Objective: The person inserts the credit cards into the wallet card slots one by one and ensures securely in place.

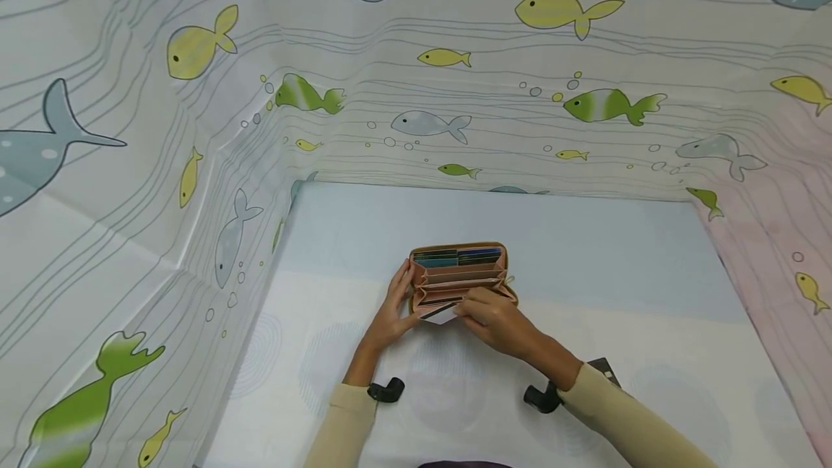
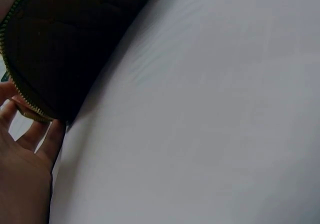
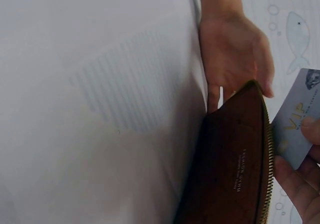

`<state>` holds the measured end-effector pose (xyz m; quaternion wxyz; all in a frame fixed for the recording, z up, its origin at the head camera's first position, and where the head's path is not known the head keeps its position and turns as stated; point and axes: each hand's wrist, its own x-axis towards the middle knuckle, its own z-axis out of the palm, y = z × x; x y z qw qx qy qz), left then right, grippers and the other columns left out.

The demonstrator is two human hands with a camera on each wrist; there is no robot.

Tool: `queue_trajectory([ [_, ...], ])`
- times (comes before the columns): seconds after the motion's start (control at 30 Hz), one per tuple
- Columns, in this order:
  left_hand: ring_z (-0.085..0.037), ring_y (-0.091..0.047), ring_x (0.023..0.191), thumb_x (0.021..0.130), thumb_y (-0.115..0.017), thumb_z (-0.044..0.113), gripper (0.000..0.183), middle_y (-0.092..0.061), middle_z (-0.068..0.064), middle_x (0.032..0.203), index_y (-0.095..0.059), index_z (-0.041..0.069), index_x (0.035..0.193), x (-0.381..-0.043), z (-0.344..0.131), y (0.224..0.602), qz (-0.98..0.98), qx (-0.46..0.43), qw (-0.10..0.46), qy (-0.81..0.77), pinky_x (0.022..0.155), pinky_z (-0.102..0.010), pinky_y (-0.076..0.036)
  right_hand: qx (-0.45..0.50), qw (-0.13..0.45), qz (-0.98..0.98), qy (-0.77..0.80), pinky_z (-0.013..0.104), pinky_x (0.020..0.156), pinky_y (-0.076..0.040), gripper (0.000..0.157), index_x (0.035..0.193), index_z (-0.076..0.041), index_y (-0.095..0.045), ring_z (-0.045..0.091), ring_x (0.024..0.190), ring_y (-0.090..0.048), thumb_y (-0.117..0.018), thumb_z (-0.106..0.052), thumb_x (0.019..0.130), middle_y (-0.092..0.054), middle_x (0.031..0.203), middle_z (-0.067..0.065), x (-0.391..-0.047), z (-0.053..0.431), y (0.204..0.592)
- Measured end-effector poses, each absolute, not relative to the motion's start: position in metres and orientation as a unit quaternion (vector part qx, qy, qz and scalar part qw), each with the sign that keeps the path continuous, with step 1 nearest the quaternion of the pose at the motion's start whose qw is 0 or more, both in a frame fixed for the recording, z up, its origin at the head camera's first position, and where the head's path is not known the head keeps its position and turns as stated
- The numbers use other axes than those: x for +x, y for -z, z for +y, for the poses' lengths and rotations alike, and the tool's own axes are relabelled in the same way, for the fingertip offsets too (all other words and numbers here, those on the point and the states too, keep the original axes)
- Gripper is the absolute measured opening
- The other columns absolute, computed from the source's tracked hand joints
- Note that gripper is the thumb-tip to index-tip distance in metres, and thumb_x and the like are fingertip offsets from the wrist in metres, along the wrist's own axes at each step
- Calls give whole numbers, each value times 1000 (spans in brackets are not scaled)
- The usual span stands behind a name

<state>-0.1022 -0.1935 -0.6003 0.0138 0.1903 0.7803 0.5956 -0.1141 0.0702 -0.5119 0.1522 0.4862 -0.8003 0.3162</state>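
Observation:
A brown zip-around wallet [image 1: 463,277] stands unzipped on the table, its pinkish inner compartments spread and several cards tucked in the slots along its far side. My left hand [image 1: 388,315] holds the wallet's left end, fingers along the side and thumb toward the near edge. Pinched in my right hand [image 1: 497,320] is a silver-grey card [image 3: 296,121] with "VIP" lettering, tilted at the near compartment's opening. The right wrist view shows the wallet's outer face [image 3: 232,159] and gold zip. Seen from the left wrist, the wallet [image 2: 70,39] looks dark, with fingers [image 2: 37,134] at its zipped edge.
A dark flat object [image 1: 606,370] lies partly hidden under my right forearm. Black wrist cameras [image 1: 388,390] sit on both wrists. Fish-patterned cloth walls [image 1: 487,92] surround the pale table [image 1: 617,258] at the back and sides.

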Motion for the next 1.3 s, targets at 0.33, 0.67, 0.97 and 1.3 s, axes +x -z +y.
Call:
queue_trajectory([
  [0.33, -41, -9, 154, 93, -67, 6, 88, 3, -13, 169, -12, 10, 162, -101, -196, 602, 773, 195, 12, -603, 113, -66, -31, 486, 134, -809, -302, 17, 66, -48, 13, 94, -14, -74, 7, 79, -59, -79, -6, 85, -65, 89, -2, -116, 65, 513],
  [0.67, -55, -8, 148, 85, -62, -13, 88, 5, -34, 162, -10, -13, 155, -98, -194, 576, 766, 214, 20, -605, 106, -73, -31, 470, 113, -823, -299, 20, 67, -52, 14, 92, -14, -75, 8, 82, -63, -81, -6, 82, -66, 92, -3, -120, 64, 513],
  [0.97, -51, -11, 149, 90, -66, -2, 86, 4, -32, 163, -11, -11, 156, -96, -193, 561, 767, 200, 38, -609, 109, -70, -31, 468, 106, -823, -305, 20, 69, -54, 1, 91, -14, -75, 8, 84, -65, -75, -13, 90, -67, 92, -3, -121, 65, 514],
  [1.3, -42, -12, 153, 90, -72, 6, 92, 4, -21, 167, -12, 0, 160, -98, -195, 583, 767, 188, 33, -612, 112, -64, -31, 463, 93, -834, -285, 23, 69, -55, 11, 91, -14, -77, 9, 83, -66, -80, -7, 83, -67, 90, -3, -123, 63, 515],
])
